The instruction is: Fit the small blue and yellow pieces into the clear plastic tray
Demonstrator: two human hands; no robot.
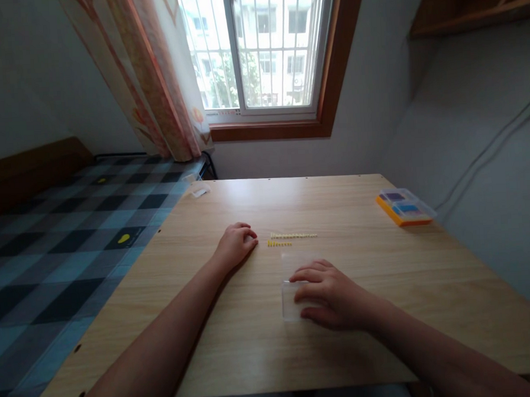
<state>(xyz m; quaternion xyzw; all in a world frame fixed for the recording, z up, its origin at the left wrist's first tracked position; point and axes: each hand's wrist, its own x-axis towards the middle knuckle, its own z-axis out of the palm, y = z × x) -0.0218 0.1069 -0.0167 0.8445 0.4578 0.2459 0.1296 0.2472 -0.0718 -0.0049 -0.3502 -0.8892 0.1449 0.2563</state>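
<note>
My left hand point(235, 245) rests on the wooden table point(237, 354) with its fingers curled loosely, its fingertips just left of two short rows of small beads: a pale row point(293, 235) and a shorter yellow row point(279, 243). Nothing shows in that hand. My right hand point(330, 296) lies flat, fingers stretched out, on a clear square plastic board point(290, 307) nearer to me. The board's left part shows past the fingers.
A flat orange box with a clear lid and coloured compartments point(404, 207) sits at the table's far right. A small clear item point(199, 192) lies at the far left corner. A bed with a checked cover point(50, 251) adjoins the table's left side; window and curtain are behind.
</note>
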